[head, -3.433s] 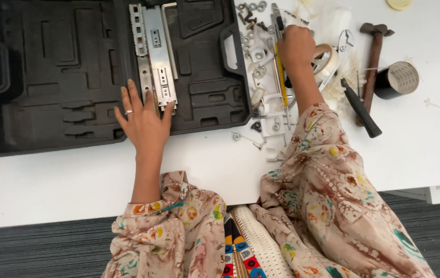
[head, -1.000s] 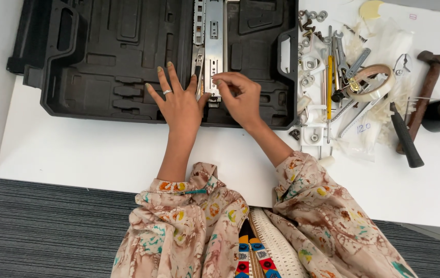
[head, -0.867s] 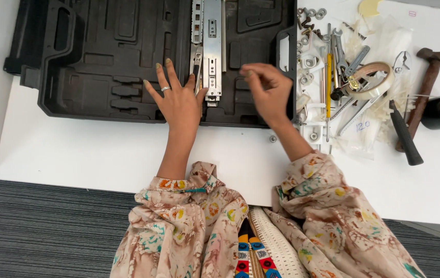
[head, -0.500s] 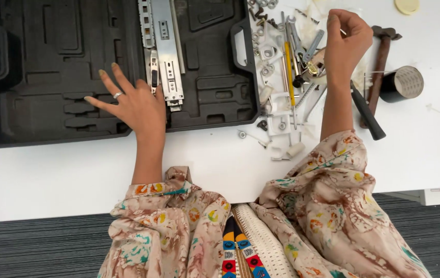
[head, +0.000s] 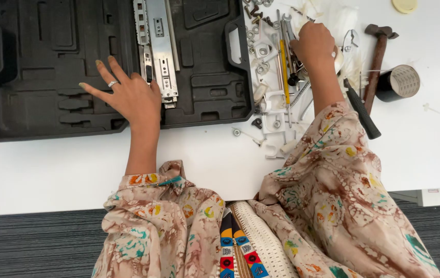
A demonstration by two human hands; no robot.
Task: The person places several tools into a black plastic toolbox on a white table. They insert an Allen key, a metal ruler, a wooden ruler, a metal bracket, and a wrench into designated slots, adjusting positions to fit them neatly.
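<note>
Right hand down in the tool pile, left flat in the case.

Since half a second ago the right hand has dropped from 1 o'clock into the tools; its fingers are hidden, so their grip cannot be told. The left hand lies spread, fingers open, on the black case, touching the metal slide, whose top is cut off.

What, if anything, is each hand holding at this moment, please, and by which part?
The left hand lies flat in the black case, holding nothing. The right hand is down among the tools; its grip cannot be told.
</note>
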